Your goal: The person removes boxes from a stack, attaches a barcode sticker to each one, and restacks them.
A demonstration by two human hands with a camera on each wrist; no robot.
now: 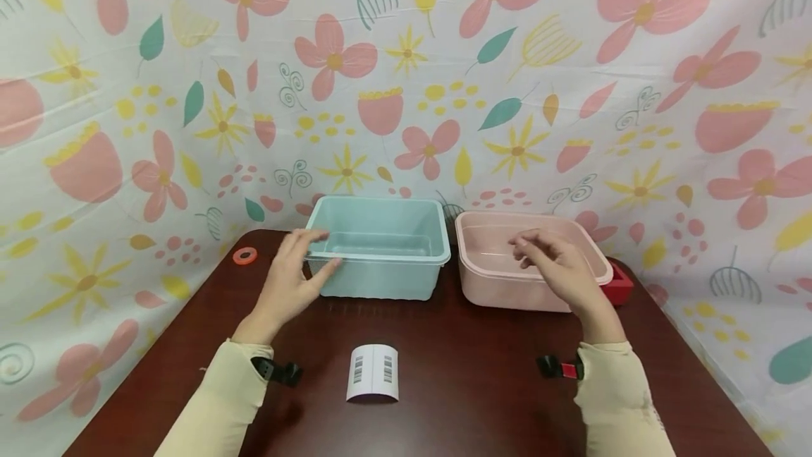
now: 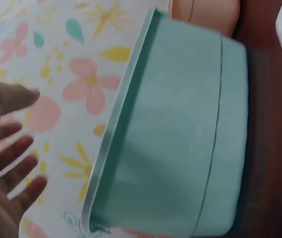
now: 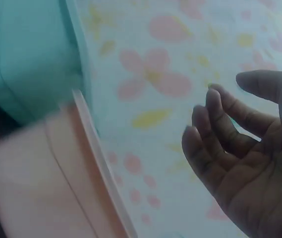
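Note:
A pale teal plastic bin (image 1: pixel 380 277) stands toward the back of the dark table, with a pink bin (image 1: pixel 507 291) to its right. In the head view my left hand (image 1: pixel 293 277) is at the teal bin's left front corner, thumb and fingers spread; the left wrist view shows this hand (image 2: pixel 9 153) apart from the rim, holding nothing. Over the pink bin hovers my right hand (image 1: pixel 555 263), its fingers loosely bent and nothing between them. The right wrist view has the same hand (image 3: pixel 245 148) beside the pink bin (image 3: pixel 41 173), fingertips off the rim.
A curved white card with barcodes (image 1: pixel 373 374) lies on the table (image 1: pixel 457 372) in front of the bins. An orange-red ring-shaped item (image 1: pixel 244 255) sits at the back left. Partly behind the pink bin is a red object (image 1: pixel 620 283). Floral cloth (image 1: pixel 406 104) hangs behind.

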